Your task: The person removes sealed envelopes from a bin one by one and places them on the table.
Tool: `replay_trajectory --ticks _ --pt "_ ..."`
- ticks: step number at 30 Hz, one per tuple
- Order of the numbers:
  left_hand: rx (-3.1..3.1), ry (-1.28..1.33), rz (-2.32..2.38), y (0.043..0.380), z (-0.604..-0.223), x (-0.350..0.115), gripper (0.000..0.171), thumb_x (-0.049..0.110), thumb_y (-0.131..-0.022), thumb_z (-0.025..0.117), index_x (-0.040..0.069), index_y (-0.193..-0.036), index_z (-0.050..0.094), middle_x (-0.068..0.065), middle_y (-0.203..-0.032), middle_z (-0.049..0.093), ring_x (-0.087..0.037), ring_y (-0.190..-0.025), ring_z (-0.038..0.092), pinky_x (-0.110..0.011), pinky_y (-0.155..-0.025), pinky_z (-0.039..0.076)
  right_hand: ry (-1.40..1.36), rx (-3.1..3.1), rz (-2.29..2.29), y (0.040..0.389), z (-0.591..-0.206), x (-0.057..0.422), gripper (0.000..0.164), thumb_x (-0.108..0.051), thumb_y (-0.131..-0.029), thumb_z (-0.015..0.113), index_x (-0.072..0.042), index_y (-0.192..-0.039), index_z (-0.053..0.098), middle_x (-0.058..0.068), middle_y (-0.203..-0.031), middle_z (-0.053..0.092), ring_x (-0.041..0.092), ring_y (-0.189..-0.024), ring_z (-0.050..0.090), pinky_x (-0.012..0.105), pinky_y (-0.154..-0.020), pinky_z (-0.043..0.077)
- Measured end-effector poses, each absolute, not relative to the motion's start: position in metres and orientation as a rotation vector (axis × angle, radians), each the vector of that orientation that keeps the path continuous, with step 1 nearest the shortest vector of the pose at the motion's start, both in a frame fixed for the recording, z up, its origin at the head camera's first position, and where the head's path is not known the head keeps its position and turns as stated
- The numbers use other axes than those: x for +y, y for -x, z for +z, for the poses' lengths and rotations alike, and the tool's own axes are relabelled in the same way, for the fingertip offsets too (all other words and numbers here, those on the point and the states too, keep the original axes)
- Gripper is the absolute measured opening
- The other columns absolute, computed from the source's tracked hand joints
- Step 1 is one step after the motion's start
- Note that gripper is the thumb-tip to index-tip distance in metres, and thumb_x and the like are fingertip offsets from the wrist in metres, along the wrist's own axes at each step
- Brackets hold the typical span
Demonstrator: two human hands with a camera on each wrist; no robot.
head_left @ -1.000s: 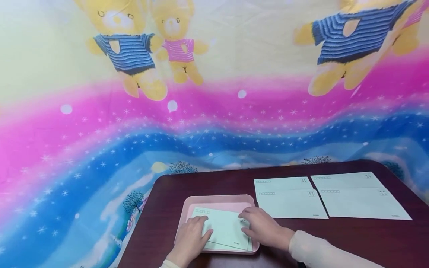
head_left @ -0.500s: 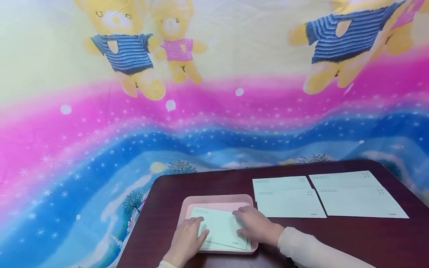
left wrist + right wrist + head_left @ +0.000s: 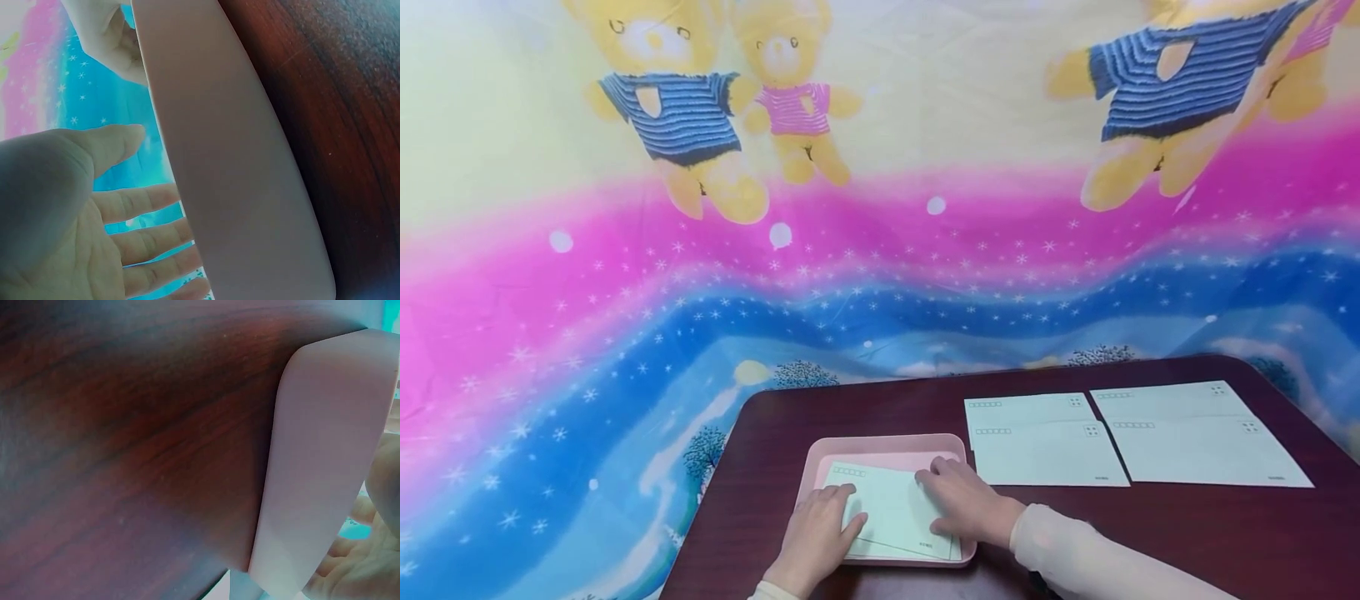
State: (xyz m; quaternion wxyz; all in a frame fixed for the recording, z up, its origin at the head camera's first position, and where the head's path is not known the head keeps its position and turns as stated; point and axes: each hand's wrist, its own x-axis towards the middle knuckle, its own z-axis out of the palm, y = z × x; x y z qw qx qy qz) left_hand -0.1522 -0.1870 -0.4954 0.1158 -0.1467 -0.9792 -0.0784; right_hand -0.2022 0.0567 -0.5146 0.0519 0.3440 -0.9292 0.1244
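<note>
A shallow pink tray (image 3: 891,444) holds white envelopes (image 3: 891,508), the top one turned slightly askew over another. My left hand (image 3: 820,529) reaches over the tray's left side, fingertips and thumb at the left part of the top envelope. In the left wrist view the left hand's fingers (image 3: 144,244) extend fairly straight behind the tray wall (image 3: 231,162). From the right, my right hand (image 3: 966,504) leans over the opposite side, thumb and fingers spread apart above the top envelope's right edge. In the right wrist view, the tray wall (image 3: 325,456) hides most of its fingers.
On the dark wooden table (image 3: 1037,533), overlapping envelopes lie in two groups right of the tray: a nearer pair (image 3: 1052,458) and a farther-right pair (image 3: 1210,454). A curtain printed with teddy bears (image 3: 850,250) hangs behind the table's back edge.
My right hand has shifted a little to the left over the top envelope. My left hand stays almost in place, and the tray and envelopes look the same.
</note>
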Motion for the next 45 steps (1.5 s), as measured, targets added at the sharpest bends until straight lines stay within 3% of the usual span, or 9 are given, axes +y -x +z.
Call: replay_trajectory --ticks 11,15,28,36,45 --pt "-2.843 0.432 -0.254 0.152 -0.495 -0.188 0.040 0.038 -0.084 0.063 0.007 -0.110 0.066 -0.008 -0.103 0.067 -0.025 -0.092 0.062 -0.044 -0.081 0.048 -0.879 -2.834 0.881 0.212 -0.512 0.054 0.038 -0.006 -0.074 0.073 -0.004 -0.111 0.062 0.007 -0.102 0.063 0.015 -0.090 0.058 0.033 -0.077 0.050" --pt "-2.839 0.439 -0.274 0.151 -0.495 -0.189 0.040 0.037 -0.084 0.063 0.006 -0.110 0.066 -0.008 -0.104 0.067 -0.025 -0.093 0.062 -0.043 -0.082 0.048 -0.836 -2.820 0.903 0.214 -0.511 0.054 0.035 -0.006 -0.076 0.072 -0.002 -0.110 0.064 0.008 -0.106 0.065 0.017 -0.095 0.060 0.035 -0.078 0.051" --pt "-2.842 0.440 -0.298 0.147 -0.494 -0.191 0.041 0.038 -0.085 0.062 0.007 -0.113 0.065 -0.007 -0.107 0.067 -0.025 -0.096 0.061 -0.044 -0.083 0.049 -0.761 -2.784 0.980 0.214 -0.511 0.054 0.022 -0.007 -0.080 0.069 -0.009 -0.101 0.065 -0.001 -0.092 0.065 0.008 -0.077 0.055 0.030 -0.068 0.048" --pt "-2.826 0.443 -0.298 0.145 -0.491 -0.191 0.041 0.038 -0.086 0.061 0.007 -0.113 0.064 -0.008 -0.108 0.066 -0.025 -0.100 0.061 -0.044 -0.084 0.048 -0.643 -2.750 1.022 0.212 -0.503 0.055 0.015 -0.009 -0.090 0.058 -0.011 -0.104 0.065 0.003 -0.101 0.065 0.010 -0.086 0.059 0.031 -0.072 0.050" --pt "-2.783 0.459 -0.296 0.144 -0.486 -0.191 0.041 0.039 -0.086 0.061 0.008 -0.113 0.064 -0.007 -0.109 0.066 -0.023 -0.099 0.061 -0.042 -0.083 0.049 -0.611 -2.680 1.088 0.208 -0.498 0.058 0.017 -0.009 -0.090 0.057 -0.013 -0.104 0.066 0.001 -0.103 0.066 0.012 -0.093 0.062 0.033 -0.077 0.051"
